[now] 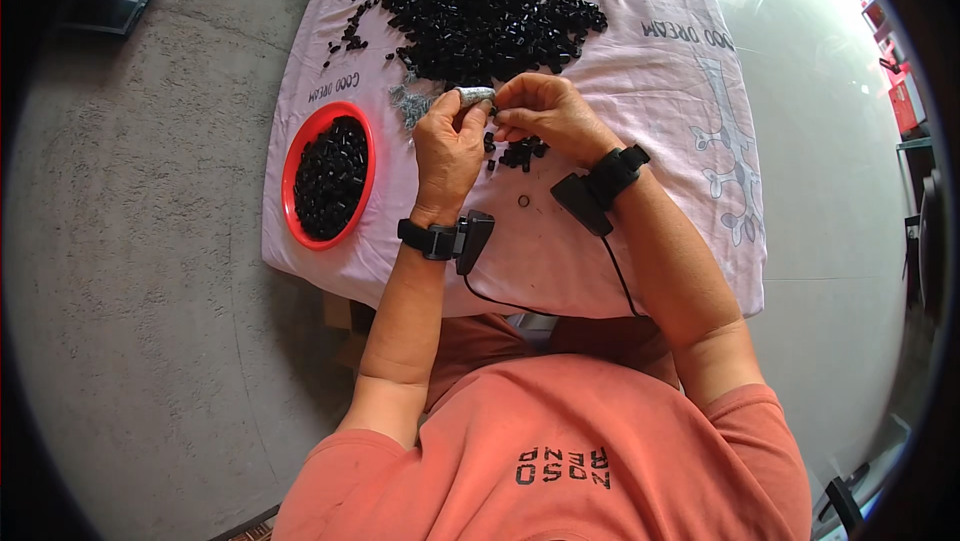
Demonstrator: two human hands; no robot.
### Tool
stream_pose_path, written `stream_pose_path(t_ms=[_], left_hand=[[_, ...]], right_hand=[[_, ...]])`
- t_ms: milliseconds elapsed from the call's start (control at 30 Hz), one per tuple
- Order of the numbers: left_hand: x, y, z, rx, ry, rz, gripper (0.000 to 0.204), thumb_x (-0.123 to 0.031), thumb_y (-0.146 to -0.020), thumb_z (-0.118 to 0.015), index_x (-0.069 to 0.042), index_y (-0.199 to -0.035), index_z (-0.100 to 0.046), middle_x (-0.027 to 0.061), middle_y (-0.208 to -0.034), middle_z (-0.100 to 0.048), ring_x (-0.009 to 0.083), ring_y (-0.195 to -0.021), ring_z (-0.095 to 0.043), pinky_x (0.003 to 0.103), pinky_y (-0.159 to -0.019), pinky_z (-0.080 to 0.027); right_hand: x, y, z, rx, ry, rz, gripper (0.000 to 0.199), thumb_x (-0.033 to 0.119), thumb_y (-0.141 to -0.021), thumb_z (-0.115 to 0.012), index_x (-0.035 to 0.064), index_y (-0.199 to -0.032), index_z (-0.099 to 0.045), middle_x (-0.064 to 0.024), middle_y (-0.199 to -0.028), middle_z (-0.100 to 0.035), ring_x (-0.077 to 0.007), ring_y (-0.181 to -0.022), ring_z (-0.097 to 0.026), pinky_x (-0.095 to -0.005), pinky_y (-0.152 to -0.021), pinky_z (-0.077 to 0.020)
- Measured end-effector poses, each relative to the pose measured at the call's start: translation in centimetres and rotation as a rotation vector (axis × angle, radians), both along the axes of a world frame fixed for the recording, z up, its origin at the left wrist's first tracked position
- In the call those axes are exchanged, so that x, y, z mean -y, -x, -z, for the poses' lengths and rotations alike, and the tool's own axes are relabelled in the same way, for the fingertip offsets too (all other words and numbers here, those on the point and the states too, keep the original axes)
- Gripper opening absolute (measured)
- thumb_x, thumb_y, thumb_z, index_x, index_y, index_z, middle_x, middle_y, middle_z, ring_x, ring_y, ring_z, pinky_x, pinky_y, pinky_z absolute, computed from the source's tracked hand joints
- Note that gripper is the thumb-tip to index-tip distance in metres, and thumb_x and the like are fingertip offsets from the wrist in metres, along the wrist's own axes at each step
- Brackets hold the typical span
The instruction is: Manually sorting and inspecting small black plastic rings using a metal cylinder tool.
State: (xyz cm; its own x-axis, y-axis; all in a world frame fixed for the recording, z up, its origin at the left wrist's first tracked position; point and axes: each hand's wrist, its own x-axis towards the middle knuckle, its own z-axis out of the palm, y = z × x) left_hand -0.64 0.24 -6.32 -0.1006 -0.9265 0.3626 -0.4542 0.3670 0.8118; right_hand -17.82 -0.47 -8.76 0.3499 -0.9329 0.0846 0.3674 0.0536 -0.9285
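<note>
Over the cloth-covered table, my left hand (448, 156) is closed in a pinch. A short silvery-grey cylinder (476, 96) shows at its fingertips; whether this is a held piece or a wrapping on a finger I cannot tell. Close beside it on the right, my right hand (555, 116) pinches with thumb and fingers, and whatever is between them is too small to name. Just below the fingers lies a small group of short black tube-like pieces (522, 153). Beyond both hands spreads a large pile of the same black pieces (480, 11).
A red bowl (371, 176) of black pieces (330, 179) stands at the table's left edge. Grey thread-like strands (410, 104) lie left of my hands. A small ring (524, 201) rests on the pink cloth (650, 241). Cables run from both wrist straps.
</note>
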Motion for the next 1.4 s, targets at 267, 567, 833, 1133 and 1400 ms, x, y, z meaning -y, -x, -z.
stream_pose_path(t_ms=[267, 567, 833, 1133, 1400], left_hand=[[0.0, 0.1, -0.6, 0.069, -0.021, 0.021, 0.009, -0.004, -0.089, -0.066, 0.002, -0.094, -0.069, 0.0123, -0.085, -0.069, 0.0193, -0.072, -0.065, 0.031, -0.065, -0.051], [-1.1, 0.7, -2.1, 0.216, 0.15, 0.143, 0.02, 0.002, -0.081, -0.068, 0.001, -0.1, -0.067, 0.0098, -0.089, -0.064, 0.0217, -0.078, -0.068, 0.031, -0.07, -0.054], [-1.0, 0.9, -2.7, 0.262, 0.154, 0.128, 0.023, 0.001, -0.077, -0.073, 0.001, -0.099, -0.067, 0.0107, -0.091, -0.064, 0.023, -0.079, -0.067, 0.033, -0.072, -0.054], [-1.0, 0.6, -2.5, 0.287, 0.118, 0.1, 0.023, 0.003, -0.081, -0.068, 0.002, -0.103, -0.064, 0.0127, -0.088, -0.064, 0.0255, -0.077, -0.066, 0.035, -0.068, -0.053], [-1.1, 0.3, -2.3, 0.312, 0.185, 0.138, 0.018, 0.004, -0.084, -0.063, 0.003, -0.102, -0.063, 0.0154, -0.089, -0.064, 0.0291, -0.076, -0.067, 0.036, -0.066, -0.053]], right_hand=[[0.1, 0.0, 0.5, 0.019, -0.008, 0.002, 0.014, 0.0, -0.094, -0.063, 0.0014, -0.106, -0.057, -0.0073, -0.094, -0.069, -0.0123, -0.081, -0.069, -0.0242, -0.074, -0.0596], [0.2, 0.2, 0.6, -0.046, -0.029, 0.074, 0.013, 0.003, -0.09, -0.069, 0.0056, -0.1, -0.06, -0.0035, -0.091, -0.07, -0.0077, -0.078, -0.067, -0.0204, -0.069, -0.0574], [0.0, 0.6, 0.4, -0.019, -0.031, 0.05, 0.011, 0.009, -0.093, -0.068, 0.0065, -0.103, -0.064, -0.0012, -0.092, -0.069, -0.0058, -0.08, -0.066, -0.0197, -0.07, -0.0569], [-0.4, 0.6, -0.5, 0.016, -0.055, 0.016, 0.025, 0.012, -0.094, -0.067, 0.0047, -0.118, -0.062, -0.0028, -0.096, -0.069, -0.0088, -0.084, -0.068, -0.0222, -0.075, -0.0569], [-0.4, 0.1, 0.1, 0.074, 0.02, -0.055, 0.037, 0.012, -0.091, -0.071, -0.0012, -0.125, -0.062, -0.0082, -0.097, -0.071, -0.0127, -0.084, -0.069, -0.0259, -0.079, -0.0588]])
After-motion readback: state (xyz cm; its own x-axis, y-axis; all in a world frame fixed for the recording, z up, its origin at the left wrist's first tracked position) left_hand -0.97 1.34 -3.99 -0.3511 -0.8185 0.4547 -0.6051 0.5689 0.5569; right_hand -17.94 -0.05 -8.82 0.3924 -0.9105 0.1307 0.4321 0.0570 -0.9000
